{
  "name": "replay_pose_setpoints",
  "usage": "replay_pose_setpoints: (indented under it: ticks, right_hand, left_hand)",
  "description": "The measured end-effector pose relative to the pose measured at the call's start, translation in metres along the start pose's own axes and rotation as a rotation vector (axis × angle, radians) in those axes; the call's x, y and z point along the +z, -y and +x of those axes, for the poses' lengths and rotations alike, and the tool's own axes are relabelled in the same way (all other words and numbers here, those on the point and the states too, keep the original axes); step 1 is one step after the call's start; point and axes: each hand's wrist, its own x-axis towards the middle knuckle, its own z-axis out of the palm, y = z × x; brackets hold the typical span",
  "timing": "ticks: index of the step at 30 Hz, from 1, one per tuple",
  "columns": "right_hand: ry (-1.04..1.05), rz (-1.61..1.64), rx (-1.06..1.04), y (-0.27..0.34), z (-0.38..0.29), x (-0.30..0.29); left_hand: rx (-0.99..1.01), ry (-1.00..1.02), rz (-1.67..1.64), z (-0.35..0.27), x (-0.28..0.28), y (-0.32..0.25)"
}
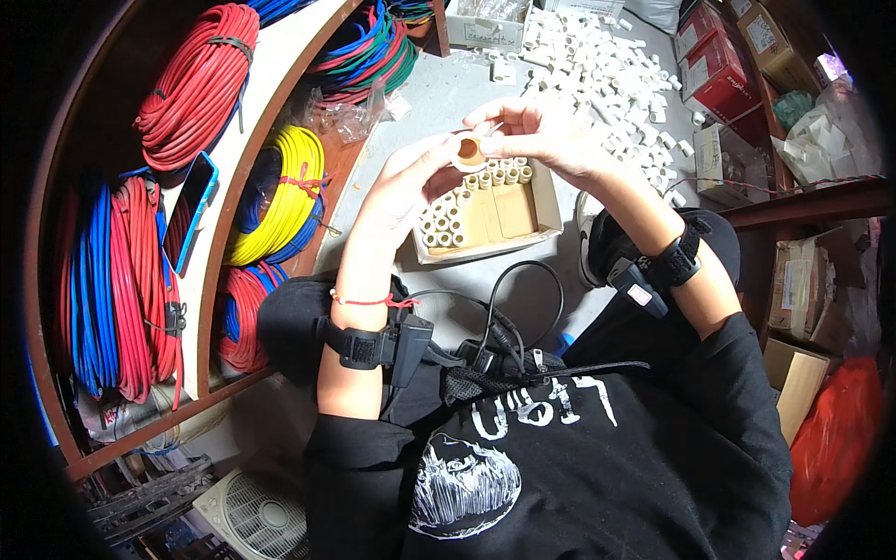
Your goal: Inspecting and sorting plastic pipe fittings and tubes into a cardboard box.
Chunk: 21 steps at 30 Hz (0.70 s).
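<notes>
Both hands meet above an open cardboard box on the floor. My left hand grips a white ring-shaped piece with a brownish middle, possibly a small tape roll. The thumb of my right hand presses on the ring's right side, its fingers curled behind. A thin whitish bit shows between the right thumb and fingers; what it is cannot be told. Inside the box, short white pipe fittings stand upright in rows along the left and far sides. Bare cardboard shows in the box's middle and right.
Loose white pipe fittings lie heaped on the floor beyond my right hand. Shelving on the left bears red cable coils, a yellow coil and a blue-edged phone. Red cartons stand right; a box fan sits lower left.
</notes>
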Motion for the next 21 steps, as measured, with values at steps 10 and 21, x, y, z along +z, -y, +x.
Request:
replay_pose_setpoints:
  ticks: [10,21]
  right_hand:
    - [-0.009,0.029,0.019,0.0031,-0.0009,0.0017]
    - [-0.008,0.018,0.012,-0.0006,0.0006,-0.0007]
  left_hand:
    - [-0.012,0.025,-0.026,0.0003,0.0007,0.0003]
    - [0.011,-0.053,0.001,0.001,-0.0013,0.0032]
